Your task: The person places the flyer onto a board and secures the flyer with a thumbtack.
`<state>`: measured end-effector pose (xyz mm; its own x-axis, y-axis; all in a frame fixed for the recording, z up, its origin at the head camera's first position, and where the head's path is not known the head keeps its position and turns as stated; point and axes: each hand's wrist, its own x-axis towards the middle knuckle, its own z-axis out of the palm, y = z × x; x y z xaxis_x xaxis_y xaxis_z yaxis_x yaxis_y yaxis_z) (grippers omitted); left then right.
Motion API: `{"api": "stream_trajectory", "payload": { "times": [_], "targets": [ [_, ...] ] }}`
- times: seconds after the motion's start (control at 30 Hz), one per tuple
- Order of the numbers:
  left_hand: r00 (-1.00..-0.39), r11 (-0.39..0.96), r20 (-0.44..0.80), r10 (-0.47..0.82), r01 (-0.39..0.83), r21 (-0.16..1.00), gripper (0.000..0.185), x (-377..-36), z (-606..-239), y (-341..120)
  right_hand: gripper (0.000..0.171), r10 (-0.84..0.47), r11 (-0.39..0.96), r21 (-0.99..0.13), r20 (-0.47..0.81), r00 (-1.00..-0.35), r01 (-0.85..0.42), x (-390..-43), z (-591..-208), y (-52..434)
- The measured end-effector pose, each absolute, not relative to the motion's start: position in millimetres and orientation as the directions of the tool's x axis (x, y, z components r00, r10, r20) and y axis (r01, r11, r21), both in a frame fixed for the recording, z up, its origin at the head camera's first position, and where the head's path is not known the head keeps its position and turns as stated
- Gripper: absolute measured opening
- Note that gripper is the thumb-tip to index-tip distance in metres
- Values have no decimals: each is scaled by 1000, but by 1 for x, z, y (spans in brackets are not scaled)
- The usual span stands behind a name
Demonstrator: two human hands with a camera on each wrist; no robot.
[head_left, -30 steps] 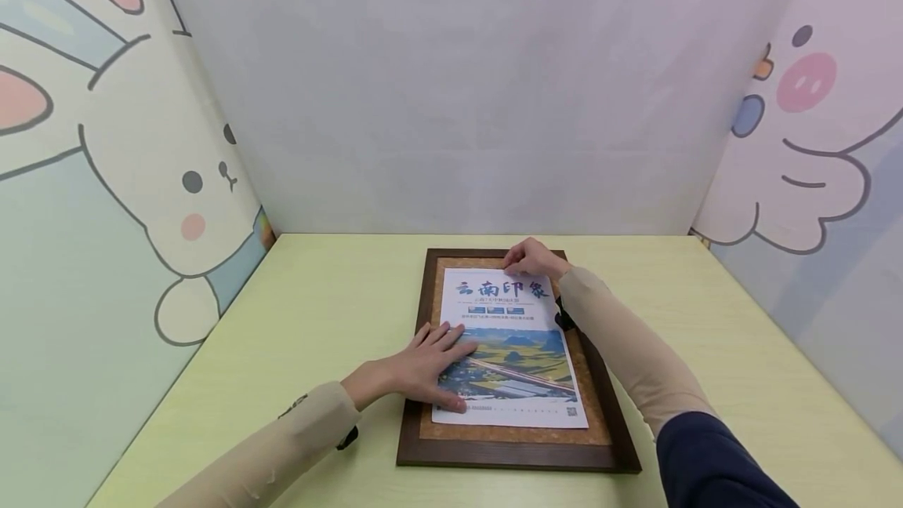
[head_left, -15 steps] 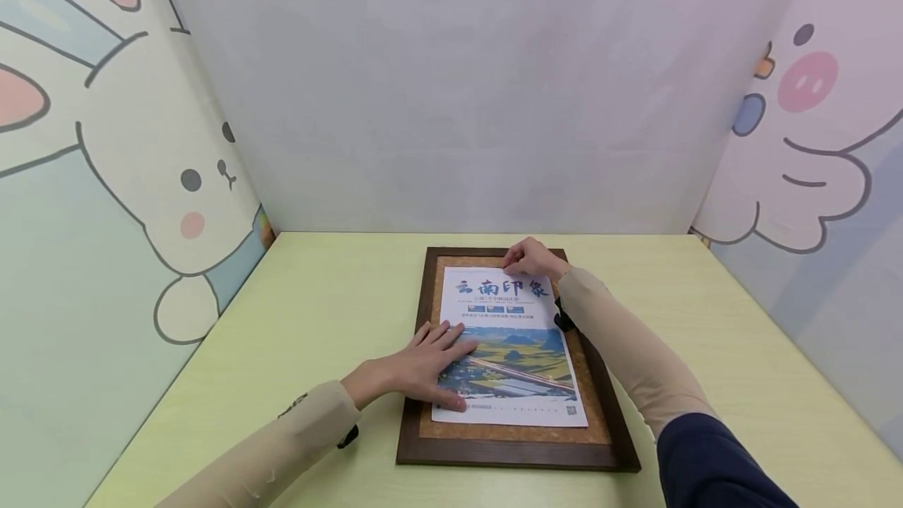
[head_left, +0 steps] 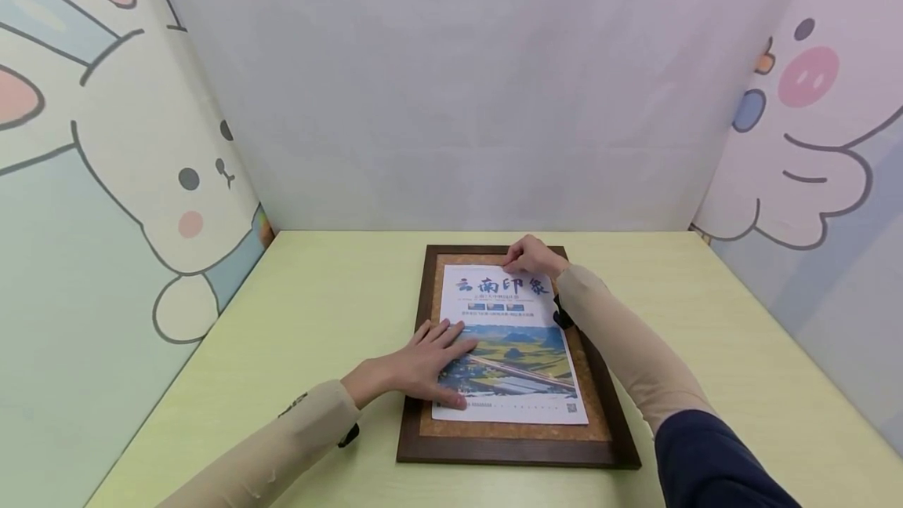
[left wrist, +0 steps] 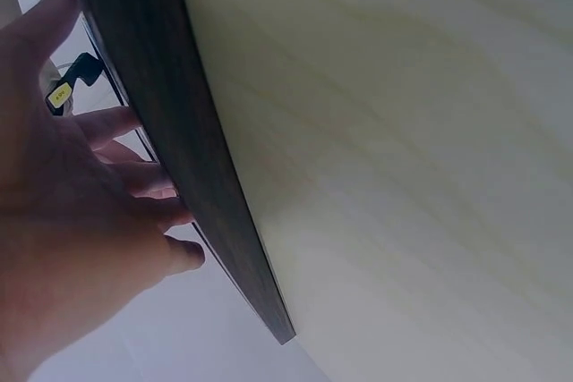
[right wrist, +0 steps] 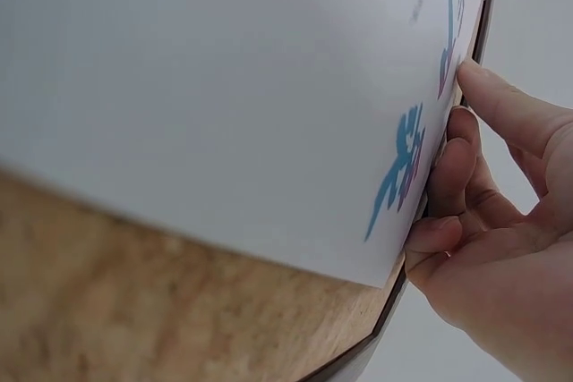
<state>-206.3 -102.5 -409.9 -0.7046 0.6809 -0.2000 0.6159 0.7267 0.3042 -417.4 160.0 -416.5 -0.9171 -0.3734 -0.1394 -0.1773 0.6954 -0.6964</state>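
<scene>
— Head view, quick rundown pls?
— Left hand [head_left: 422, 367] flat on poster [head_left: 511, 347], fingers straight and spread, pressing down lower left part, palm partly over frame [head_left: 412, 382] edge. Holding nothing, just pressing.
— Right hand?
— Right hand [head_left: 534, 257] at poster's top edge, near top right corner. Fingers curled, tips on the paper.
— Pinching or only touching?
— Right wrist cam: fingertips [right wrist: 474, 73] bunched against paper edge by the blue lettering, cork backing [right wrist: 179, 310] beneath. Looks like pressing at the edge; true pinch or not, can't tell.
— Where's the poster?
— Lying flat inside dark wood frame, on the cork, cork strip showing all round. Frame flat on pale green table [head_left: 324, 304], roughly centre, long side running away from the person.
— Left wrist cam?
— Dark frame edge [left wrist: 179, 149] seen from the side, table beside it, fingers [left wrist: 116, 123] stretched across frame. Poster not visible there.
— Surroundings?
— Cartoon rabbit wall [head_left: 141, 155] on left, pink cartoon figure wall [head_left: 811, 139] on right, plain wall behind.
</scene>
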Motion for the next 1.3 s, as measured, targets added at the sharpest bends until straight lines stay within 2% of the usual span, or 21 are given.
{"api": "stream_trajectory", "payload": {
  "times": [0.23,0.5,0.83,1.17,1.3],
  "targets": [
    [-705,728,-202,679,613,308,92,-207,-411,-103,7,-434,650,-721,-91,-896,-241,-411,-411,160],
    [-719,742,-206,663,598,302,93,-209,-412,-104,10,-414,681,-697,-112,-903,-226,-413,-407,155],
    [-716,739,-206,667,600,307,93,-210,-410,-103,9,-397,671,-720,-147,-906,-177,-416,-407,157],
    [-718,740,-205,665,598,309,92,-210,-409,-103,8,-420,689,-690,-132,-898,-221,-418,-408,156],
    [-714,737,-206,669,600,310,92,-209,-411,-103,13,-415,675,-712,-152,-897,-192,-417,-412,160]
  ]
}}
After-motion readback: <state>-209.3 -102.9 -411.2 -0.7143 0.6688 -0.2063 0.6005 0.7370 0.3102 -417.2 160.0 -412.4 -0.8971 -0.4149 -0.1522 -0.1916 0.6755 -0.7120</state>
